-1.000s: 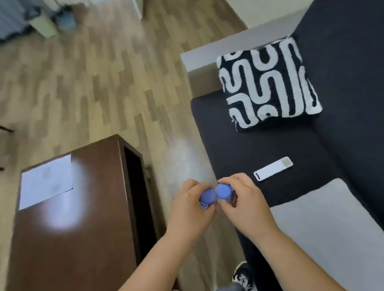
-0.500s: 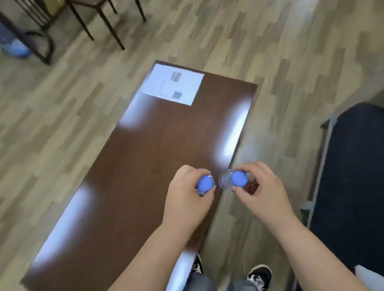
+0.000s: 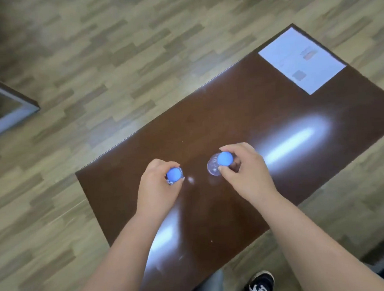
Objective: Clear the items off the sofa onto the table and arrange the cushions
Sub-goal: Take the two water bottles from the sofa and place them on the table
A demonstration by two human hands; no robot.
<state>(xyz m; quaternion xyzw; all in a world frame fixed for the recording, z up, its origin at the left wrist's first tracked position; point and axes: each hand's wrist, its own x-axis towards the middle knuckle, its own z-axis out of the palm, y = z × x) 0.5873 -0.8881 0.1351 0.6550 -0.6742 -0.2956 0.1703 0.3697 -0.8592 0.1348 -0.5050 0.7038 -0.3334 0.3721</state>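
Bottles, two clear with blue caps: left bottle pinched by left hand fingers, right bottle by right hand, above the counter. Judged light, thin-walled, slippery; neck grip below cap seemed best.

A dark brown glossy worktop stands on a wood-patterned floor, carrying bright streaks of reflected light. A white sheet lies flat at its far corner, well beyond the right hand and off to that hand's right. Under each hand a clear bottle with a blue cap is seen from above: one under the left hand, the other under the right. Whether their bases touch the worktop cannot be told.
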